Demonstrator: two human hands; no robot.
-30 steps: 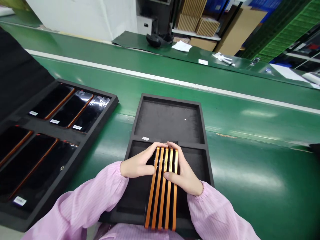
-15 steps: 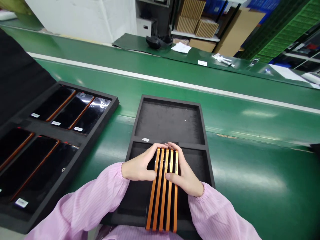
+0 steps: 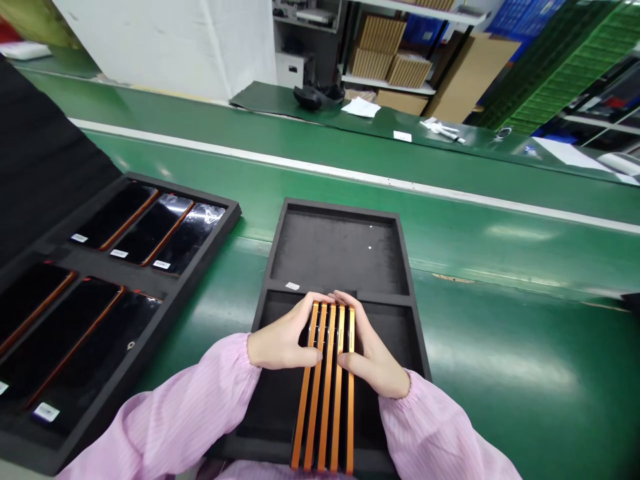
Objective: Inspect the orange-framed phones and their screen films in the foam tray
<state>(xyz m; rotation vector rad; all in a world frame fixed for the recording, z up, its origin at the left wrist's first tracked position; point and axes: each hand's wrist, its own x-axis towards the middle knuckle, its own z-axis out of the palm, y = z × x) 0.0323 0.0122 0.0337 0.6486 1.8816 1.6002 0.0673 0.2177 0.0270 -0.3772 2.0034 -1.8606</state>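
Note:
A stack of several orange-edged phones (image 3: 326,393) stands on edge in the near compartment of a black foam tray (image 3: 415,320). My left hand (image 3: 280,341) presses against the stack's left side, fingers curled over its far end. On the other side, my right hand (image 3: 373,357) clamps the stack, thumb lying across the top edges. Both arms wear pink striped sleeves. The tray's far compartment (image 3: 340,250) holds only a small white label.
A larger black foam tray (image 3: 200,253) at the left holds several phones lying flat, screens up. Everything rests on a green conveyor belt (image 3: 500,320). Beyond the belt are a black headset (image 3: 315,95), papers, cardboard boxes and shelves.
The view has tilted slightly, so everything sits a little lower in the frame. My hands keep the same grip on the phone stack.

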